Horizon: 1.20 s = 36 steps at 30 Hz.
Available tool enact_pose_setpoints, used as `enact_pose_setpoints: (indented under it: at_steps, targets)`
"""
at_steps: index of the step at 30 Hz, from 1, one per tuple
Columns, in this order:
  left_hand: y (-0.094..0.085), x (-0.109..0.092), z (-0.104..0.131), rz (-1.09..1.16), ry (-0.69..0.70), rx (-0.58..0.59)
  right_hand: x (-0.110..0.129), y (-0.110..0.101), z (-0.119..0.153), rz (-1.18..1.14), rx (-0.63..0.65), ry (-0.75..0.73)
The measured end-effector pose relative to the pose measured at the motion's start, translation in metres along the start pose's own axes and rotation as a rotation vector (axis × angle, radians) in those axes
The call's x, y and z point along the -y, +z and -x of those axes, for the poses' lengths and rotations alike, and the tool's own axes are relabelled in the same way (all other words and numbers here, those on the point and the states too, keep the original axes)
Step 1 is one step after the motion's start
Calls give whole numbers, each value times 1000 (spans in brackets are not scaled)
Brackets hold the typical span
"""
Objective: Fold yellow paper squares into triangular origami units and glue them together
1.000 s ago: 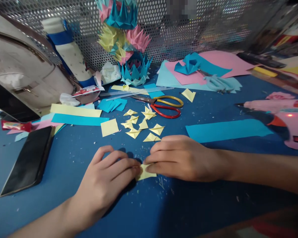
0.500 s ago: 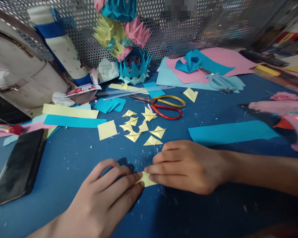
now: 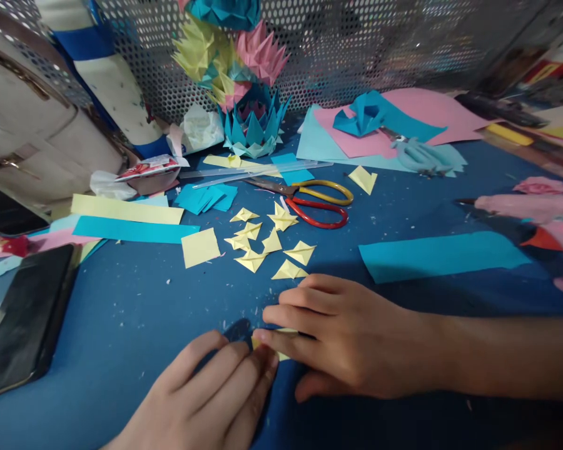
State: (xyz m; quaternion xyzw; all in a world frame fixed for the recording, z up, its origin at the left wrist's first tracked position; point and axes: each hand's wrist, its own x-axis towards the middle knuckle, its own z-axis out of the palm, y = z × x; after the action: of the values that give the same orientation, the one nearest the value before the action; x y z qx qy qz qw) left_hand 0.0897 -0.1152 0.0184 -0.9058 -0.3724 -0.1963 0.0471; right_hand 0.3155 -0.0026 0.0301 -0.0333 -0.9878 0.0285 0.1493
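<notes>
A small piece of yellow paper (image 3: 284, 357) lies on the blue table, mostly covered by my fingers. My left hand (image 3: 206, 394) pins its left end with fingertips pressed together. Across the paper stretches the index finger of my right hand (image 3: 351, 340), its thumb spread apart below and its other fingers extended. Just beyond my hands are several small folded yellow paper pieces (image 3: 249, 260). An unfolded yellow paper square (image 3: 201, 248) rests to their left.
Scissors with red and yellow handles (image 3: 319, 203) lie behind the folded pieces. A blue paper strip (image 3: 443, 255) and a pink glue gun (image 3: 520, 206) are on the right. On the left lies a black phone (image 3: 25, 319). Paper flowers (image 3: 253, 125) stand against the perforated metal panel (image 3: 356, 56).
My right hand has shifted left over the yellow paper, its index finger now lying across it and its thumb spread away. My left hand has moved slightly right and down.
</notes>
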Motion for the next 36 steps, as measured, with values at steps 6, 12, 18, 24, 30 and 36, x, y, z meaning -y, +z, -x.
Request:
enact_pose_setpoints:
  at_steps: [6,12,18,24,30,36]
  targets:
    - [10,-2,4,-10,-17,-145,18,-22,6,137,138,73]
    - [-1,1,2,-68,56,2,10,-16,9,117,90,7]
    - [-17,1,-3,-101,81,-11,-7,8,6,120,1,-10]
    - [-11,12,-15,217,-125,-1,-5,10,5,71,-19,6]
    - [-3,16,-25,321,-254,52,-4,11,2,4,-42,67]
    - [-1,15,-25,292,-295,54,-6,9,1,-104,-25,86]
